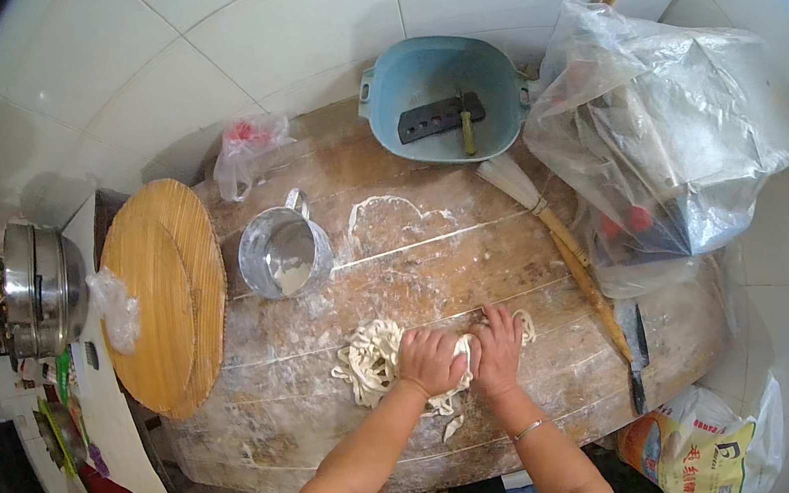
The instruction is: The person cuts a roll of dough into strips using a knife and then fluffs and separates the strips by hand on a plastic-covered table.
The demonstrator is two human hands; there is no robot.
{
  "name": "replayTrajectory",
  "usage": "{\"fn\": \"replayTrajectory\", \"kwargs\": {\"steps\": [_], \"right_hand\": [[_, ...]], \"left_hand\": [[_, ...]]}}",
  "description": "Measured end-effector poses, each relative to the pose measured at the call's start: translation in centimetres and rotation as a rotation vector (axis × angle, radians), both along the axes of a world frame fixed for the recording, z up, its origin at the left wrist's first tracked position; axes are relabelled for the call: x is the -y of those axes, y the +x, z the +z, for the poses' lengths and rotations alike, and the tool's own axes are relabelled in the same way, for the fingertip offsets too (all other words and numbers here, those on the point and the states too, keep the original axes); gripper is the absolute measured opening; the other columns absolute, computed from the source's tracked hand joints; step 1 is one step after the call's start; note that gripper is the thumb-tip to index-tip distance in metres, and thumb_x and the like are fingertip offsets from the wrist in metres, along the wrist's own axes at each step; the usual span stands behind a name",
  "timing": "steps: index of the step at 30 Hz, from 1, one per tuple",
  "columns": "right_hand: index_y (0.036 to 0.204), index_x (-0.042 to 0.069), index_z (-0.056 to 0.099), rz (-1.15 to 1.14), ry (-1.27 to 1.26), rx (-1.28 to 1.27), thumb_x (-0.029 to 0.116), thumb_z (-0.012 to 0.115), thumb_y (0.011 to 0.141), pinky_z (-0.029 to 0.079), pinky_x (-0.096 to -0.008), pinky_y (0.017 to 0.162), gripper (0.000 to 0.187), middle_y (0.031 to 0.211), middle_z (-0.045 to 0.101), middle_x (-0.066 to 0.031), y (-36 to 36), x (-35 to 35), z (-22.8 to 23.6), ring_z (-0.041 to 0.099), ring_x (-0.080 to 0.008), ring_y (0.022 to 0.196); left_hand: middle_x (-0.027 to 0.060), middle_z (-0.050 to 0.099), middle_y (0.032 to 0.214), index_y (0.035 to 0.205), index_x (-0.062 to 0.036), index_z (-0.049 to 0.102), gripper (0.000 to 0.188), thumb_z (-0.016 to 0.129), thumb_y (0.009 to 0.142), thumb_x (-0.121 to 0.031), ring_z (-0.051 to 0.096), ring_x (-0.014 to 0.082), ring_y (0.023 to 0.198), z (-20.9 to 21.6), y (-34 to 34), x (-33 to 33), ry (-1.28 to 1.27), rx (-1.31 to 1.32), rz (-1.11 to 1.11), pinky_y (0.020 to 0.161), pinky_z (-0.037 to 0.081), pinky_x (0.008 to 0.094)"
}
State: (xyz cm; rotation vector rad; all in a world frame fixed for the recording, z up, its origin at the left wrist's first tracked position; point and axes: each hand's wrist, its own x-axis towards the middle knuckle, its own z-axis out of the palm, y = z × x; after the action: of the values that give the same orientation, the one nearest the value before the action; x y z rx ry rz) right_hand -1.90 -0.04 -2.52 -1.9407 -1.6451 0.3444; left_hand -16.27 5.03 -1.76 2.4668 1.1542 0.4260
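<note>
Near the front of the floured wooden board [276, 404] lies a tangled heap of dough strips [370, 356]. My left hand [429, 361] is closed over the heap's right side, its fingers curled into the dough. Close beside it, my right hand [498, 348] presses down with its fingers stretched forward. Pale dough shows between the two hands, and a loop of strip sticks out past the right fingers. What lies under both palms is hidden. A small loose scrap of dough [453, 428] rests on the board just in front of me.
Behind the hands stand a floury metal cup [282, 252] and a blue-green basin [446, 148] holding a screwdriver [467, 130]. Round slatted boards [150, 301] lean at left. On the right are a long-handled brush [552, 219], a knife [637, 354] and a plastic-covered box [682, 135].
</note>
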Motion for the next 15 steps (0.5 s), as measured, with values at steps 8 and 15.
{"fn": "replayTrajectory", "kwargs": {"steps": [8,15], "right_hand": [[0.086,0.001,0.064,-0.075,-0.024,0.032,0.027,0.051,0.089,0.035,-0.0500,0.098,0.030,0.123,0.054,-0.0220,1.0,-4.1,0.2,0.049,-0.0398,0.113],[0.093,0.010,0.068,-0.044,-0.110,-0.012,0.031,0.059,0.085,0.038,-0.0476,0.087,0.025,0.102,0.066,-0.0108,-5.6,0.3,6.4,0.061,-0.0272,0.092]], "left_hand": [[0.0177,0.066,0.087,0.101,-0.0106,0.066,0.034,0.050,0.087,-0.037,0.062,0.0357,0.081,2.4,2.8,-3.6,-0.315,-0.125,0.311,0.079,0.045,0.0495],[0.0159,0.055,0.126,0.116,-0.0090,0.062,0.040,0.055,0.086,-0.035,0.046,0.0334,0.121,7.5,-5.5,-3.3,-0.176,-0.298,0.095,0.100,0.035,0.0500]]}}
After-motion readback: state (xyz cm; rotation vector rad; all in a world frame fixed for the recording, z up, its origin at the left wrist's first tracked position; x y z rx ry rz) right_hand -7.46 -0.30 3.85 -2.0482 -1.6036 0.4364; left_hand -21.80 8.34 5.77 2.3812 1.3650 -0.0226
